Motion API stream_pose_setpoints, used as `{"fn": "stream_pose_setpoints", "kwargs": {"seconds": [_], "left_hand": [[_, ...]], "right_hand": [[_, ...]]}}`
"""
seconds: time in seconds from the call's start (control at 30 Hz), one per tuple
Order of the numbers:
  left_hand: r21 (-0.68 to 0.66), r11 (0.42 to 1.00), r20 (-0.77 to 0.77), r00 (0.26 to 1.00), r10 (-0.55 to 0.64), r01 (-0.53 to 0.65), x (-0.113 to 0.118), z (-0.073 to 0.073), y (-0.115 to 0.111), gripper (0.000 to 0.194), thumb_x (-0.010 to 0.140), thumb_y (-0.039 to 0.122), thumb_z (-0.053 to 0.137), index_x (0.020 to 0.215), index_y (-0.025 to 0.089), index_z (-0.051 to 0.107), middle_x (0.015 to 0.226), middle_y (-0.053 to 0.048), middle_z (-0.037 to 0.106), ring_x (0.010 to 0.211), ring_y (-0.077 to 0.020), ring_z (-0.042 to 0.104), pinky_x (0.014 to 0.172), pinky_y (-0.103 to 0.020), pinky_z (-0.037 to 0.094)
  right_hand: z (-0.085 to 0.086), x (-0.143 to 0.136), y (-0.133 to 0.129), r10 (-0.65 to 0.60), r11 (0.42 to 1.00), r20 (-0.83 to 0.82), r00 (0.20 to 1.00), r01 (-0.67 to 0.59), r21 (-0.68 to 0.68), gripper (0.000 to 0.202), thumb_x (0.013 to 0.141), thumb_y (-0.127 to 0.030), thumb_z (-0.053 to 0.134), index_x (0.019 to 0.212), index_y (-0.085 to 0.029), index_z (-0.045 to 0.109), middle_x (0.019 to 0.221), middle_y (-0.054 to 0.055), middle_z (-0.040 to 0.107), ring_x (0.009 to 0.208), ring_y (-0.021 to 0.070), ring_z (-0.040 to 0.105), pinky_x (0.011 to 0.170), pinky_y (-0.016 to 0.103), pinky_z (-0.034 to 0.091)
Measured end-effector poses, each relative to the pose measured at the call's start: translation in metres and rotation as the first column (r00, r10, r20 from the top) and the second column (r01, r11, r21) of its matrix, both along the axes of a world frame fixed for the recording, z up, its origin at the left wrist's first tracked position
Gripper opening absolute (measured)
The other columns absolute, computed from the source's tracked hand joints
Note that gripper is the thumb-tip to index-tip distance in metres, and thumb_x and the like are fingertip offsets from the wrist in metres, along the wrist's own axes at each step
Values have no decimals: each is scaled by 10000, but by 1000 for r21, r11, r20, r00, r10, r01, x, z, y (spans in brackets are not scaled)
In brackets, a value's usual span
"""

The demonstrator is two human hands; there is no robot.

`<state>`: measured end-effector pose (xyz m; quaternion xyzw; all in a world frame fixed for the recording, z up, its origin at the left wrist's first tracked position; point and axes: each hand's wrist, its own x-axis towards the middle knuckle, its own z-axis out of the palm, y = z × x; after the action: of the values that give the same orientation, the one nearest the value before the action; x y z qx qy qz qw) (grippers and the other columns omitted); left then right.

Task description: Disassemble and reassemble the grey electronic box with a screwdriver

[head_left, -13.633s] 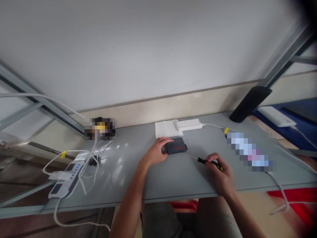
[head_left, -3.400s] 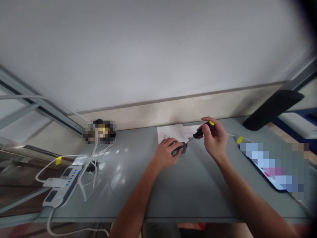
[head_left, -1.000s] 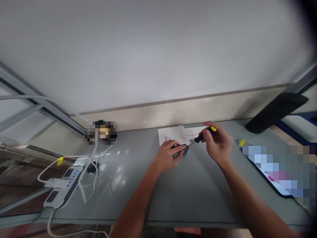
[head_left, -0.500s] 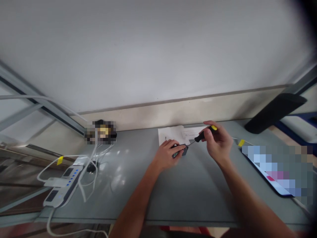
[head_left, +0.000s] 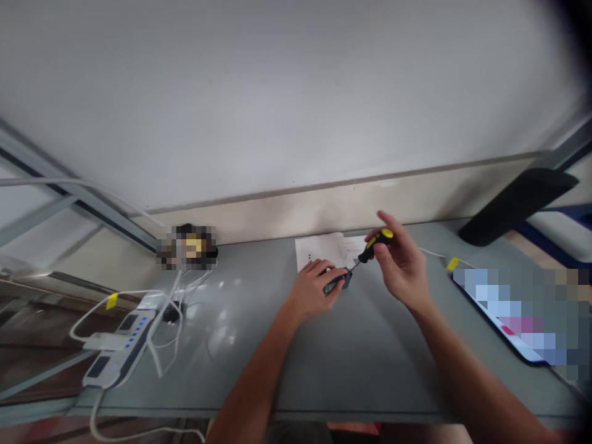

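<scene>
My left hand (head_left: 317,288) is closed round a small dark device (head_left: 333,285) and holds it low over the grey table. A greenish patch shows on the device, while most of it is hidden under my fingers. My right hand (head_left: 403,265) grips a screwdriver (head_left: 374,245) with a black and yellow handle, its index finger raised off the handle. The thin metal shaft slants down to the left, and its tip meets the right end of the device. Behind my left hand lie white paper sheets (head_left: 319,248).
A white power strip (head_left: 123,351) with plugged-in cables lies at the left. At the right are a tablet-like screen (head_left: 513,333), blurred out, and a black upright object (head_left: 515,206). A pixelated item (head_left: 187,246) stands at the back left, and a pale wall (head_left: 296,111) rises behind the table.
My right hand has shifted slightly left and its fingers have opened out around the screwdriver handle, which has turned and stands a little steeper. My left hand keeps its hold on the device.
</scene>
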<state>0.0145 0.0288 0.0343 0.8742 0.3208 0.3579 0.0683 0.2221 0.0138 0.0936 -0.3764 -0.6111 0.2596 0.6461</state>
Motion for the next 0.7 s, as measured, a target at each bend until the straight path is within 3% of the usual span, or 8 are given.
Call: {"fn": "stream_pose_setpoints", "kwargs": {"seconds": [0.17, 0.23, 0.37, 0.47, 0.6, 0.7], "left_hand": [[-7, 1000, -6, 1000, 8, -8, 1, -2, 1, 199, 986, 292, 588, 1120, 226, 719, 1016, -68, 723, 950, -199, 690, 915, -400, 580], [-16, 1000, -5, 1000, 17, -17, 1, -1, 1, 200, 990, 309, 593, 1123, 229, 719, 1019, -66, 730, 953, -204, 692, 924, -405, 575], [-57, 998, -20, 1000, 0, -1, 1, 1, 1, 223, 1000, 320, 605, 1186, 240, 701, 1068, -59, 748, 989, -208, 698, 969, -415, 556], [-92, 996, -2, 1000, 3, -3, 3, 0, 0, 197, 996, 310, 627, 1161, 240, 708, 1050, -53, 762, 978, -207, 714, 938, -401, 558], [-96, 994, 39, 997, 59, -55, 7, -2, -1, 143, 964, 274, 671, 1085, 234, 737, 982, -41, 769, 923, -209, 721, 875, -391, 564], [-82, 995, 47, 997, 68, -64, 9, -2, -1, 138, 947, 233, 678, 1068, 231, 746, 953, -33, 768, 902, -209, 715, 876, -398, 561]], "right_hand": [[-6, 3, 6, 49, 999, -37, 998, -49, 19, 299, 997, -438, 574, 1253, -288, 616, 1041, 75, 675, 864, 202, 651, 744, 367, 571], [-7, 5, 9, 35, 998, -63, 997, -32, 52, 296, 950, -482, 637, 1168, -282, 651, 1075, 79, 642, 888, 203, 631, 743, 357, 559], [-8, 5, 14, -32, 992, -134, 991, 48, 119, 181, 846, -387, 784, 937, -269, 683, 921, 36, 573, 860, 189, 589, 739, 335, 532], [-10, 4, 13, 20, 999, -173, 985, -12, 47, 152, 883, -337, 745, 1015, -285, 693, 906, 29, 613, 831, 185, 616, 716, 337, 542], [-14, 2, 12, 94, 995, -206, 974, -98, -7, 312, 972, -383, 624, 1278, -321, 616, 985, 44, 683, 885, 206, 674, 765, 387, 577], [-15, -1, 13, 96, 995, -217, 972, -94, 20, 281, 996, -438, 573, 1246, -318, 618, 994, 48, 672, 871, 200, 671, 784, 399, 582]]}}
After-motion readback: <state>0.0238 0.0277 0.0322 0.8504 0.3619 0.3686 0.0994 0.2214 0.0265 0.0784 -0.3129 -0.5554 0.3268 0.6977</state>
